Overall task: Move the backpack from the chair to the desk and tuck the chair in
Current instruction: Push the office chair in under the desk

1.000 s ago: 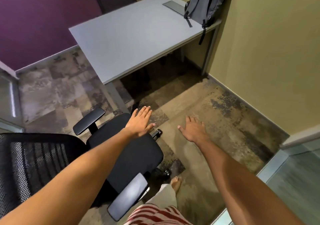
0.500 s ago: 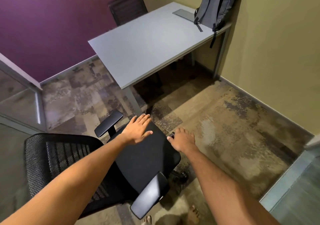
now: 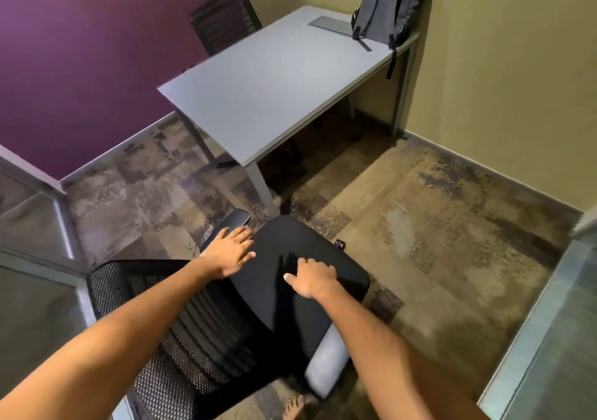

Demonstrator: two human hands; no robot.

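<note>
On the black seat of the chair (image 3: 290, 277), the right hand (image 3: 311, 279) rests palm down, fingers curled loosely against the cushion, clamped on nothing. The left hand (image 3: 230, 253) lies flat with fingers spread at the seat's left edge, just beside the left armrest (image 3: 237, 219); it grips nothing. The mesh backrest (image 3: 155, 339) stands nearest the person. The right armrest (image 3: 326, 363) shows below the right forearm. The chair stands on the carpet (image 3: 436, 225), apart from the desk (image 3: 274, 87), not tucked in. The grey backpack (image 3: 389, 3) stands upright on the desk's far right corner, leaning against the wall (image 3: 504, 64), beside a flat grey panel (image 3: 329, 25).
</note>
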